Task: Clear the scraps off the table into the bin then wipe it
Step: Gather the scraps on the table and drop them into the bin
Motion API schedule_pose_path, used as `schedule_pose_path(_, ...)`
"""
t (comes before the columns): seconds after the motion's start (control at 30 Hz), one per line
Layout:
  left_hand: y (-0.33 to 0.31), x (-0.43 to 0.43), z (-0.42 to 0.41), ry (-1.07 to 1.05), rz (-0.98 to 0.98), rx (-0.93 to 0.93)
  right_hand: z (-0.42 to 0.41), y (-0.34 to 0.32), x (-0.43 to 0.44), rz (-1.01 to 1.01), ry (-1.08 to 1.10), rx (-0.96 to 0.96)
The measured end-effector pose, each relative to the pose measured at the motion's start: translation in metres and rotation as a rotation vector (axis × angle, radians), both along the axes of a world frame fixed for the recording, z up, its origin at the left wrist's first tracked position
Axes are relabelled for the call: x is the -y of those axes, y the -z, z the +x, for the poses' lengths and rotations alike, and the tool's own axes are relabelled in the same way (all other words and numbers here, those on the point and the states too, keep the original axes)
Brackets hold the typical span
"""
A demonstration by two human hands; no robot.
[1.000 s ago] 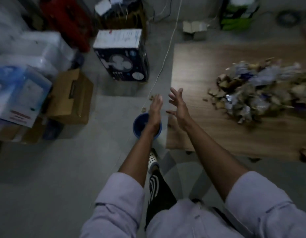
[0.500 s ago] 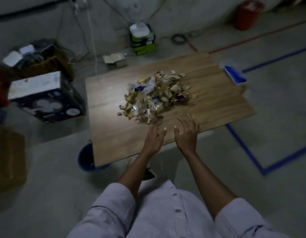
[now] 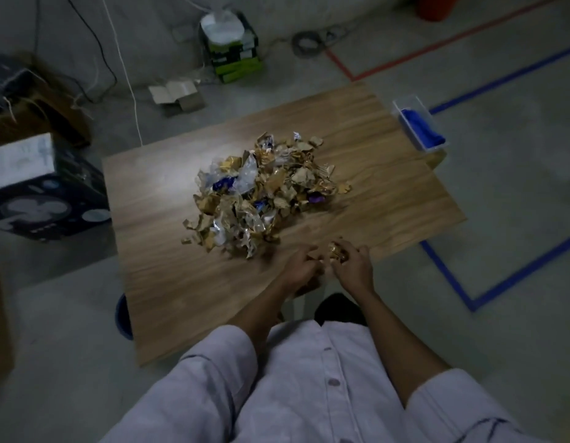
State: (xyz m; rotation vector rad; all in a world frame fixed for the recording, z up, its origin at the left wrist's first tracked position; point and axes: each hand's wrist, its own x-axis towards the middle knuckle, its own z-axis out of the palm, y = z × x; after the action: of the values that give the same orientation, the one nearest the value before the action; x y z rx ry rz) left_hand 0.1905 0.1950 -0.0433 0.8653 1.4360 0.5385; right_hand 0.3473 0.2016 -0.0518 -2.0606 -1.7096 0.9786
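Scraps (image 3: 261,193) are lying heaped on the counter (image 3: 168,276), just beyond both hands and spreading away to their left, so by my reading most of the clearing is not yet done. Far to the left of the left hand, the blue bin (image 3: 120,318) is peeking out from under the counter's near-left corner, mostly hidden by it. Any handful will be crossing a long stretch to reach it, and light torn bits are likely to be slipping out on the way or missing the half-covered mouth. The left hand (image 3: 298,270) is resting at the pile's near edge with fingers curled, and I cannot tell whether it is pinching anything. Just to its right, the right hand (image 3: 352,266) is gripping a small gold clump (image 3: 336,252), fingers clamped around it. Both hands are working close to the counter's near edge, so a raking pull could be sweeping pieces onto the floor instead of into a palm. Well off to the right of the right hand and farther away, a clear tray (image 3: 432,150) holding a blue cloth (image 3: 421,132) is sitting at the counter's corner, seemingly partly over the edge, where a wide swing of an arm could be knocking it off.
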Motion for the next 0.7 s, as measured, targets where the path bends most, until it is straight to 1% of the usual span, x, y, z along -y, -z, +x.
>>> schedule_pose_path(0.07, 0.004, -0.013, 0.001, 0.033, 0.016, -0.008, -0.004, -0.007, -0.019, -0.047, -0.024, -0.03)
schedule_pose_path(0.1, 0.003, -0.021, 0.001, 0.021, 0.014, 0.029, -0.008, -0.009, -0.031, -0.078, -0.034, -0.054)
schedule_pose_path(0.17, -0.006, -0.04, 0.001, -0.086, -0.014, 0.137, -0.018, -0.013, -0.053, -0.121, -0.041, -0.098)
schedule_pose_path(0.23, -0.02, -0.06, -0.004, -0.223, -0.035, 0.192, -0.028, -0.018, -0.077, -0.135, -0.02, -0.162)
schedule_pose_path(0.3, -0.027, -0.072, -0.012, -0.329, -0.008, 0.202, -0.037, -0.025, -0.099, -0.106, -0.012, -0.239)
schedule_pose_path(0.37, -0.035, -0.075, -0.022, -0.394, 0.055, 0.18, -0.041, -0.028, -0.117, -0.112, 0.002, -0.328)
schedule_pose_path(0.4, -0.04, -0.075, -0.025, -0.412, 0.075, 0.155, -0.04, -0.029, -0.124, -0.118, -0.004, -0.341)
schedule_pose_path(0.47, -0.042, -0.073, -0.028, -0.492, 0.055, 0.113, -0.035, -0.029, -0.132, -0.094, -0.042, -0.292)
schedule_pose_path(0.57, -0.03, -0.064, -0.022, -0.613, -0.127, 0.128, -0.017, -0.017, -0.139, 0.035, -0.096, -0.158)
schedule_pose_path(0.6, -0.024, -0.057, -0.017, -0.639, -0.17, 0.091, -0.01, -0.012, -0.14, 0.067, -0.134, -0.103)
schedule_pose_path(0.63, -0.016, -0.051, -0.012, -0.698, -0.185, 0.023, -0.004, -0.007, -0.142, 0.087, -0.174, -0.064)
schedule_pose_path(0.7, -0.009, -0.04, -0.002, -0.893, -0.164, -0.205, 0.004, 0.001, -0.149, 0.052, -0.227, -0.029)
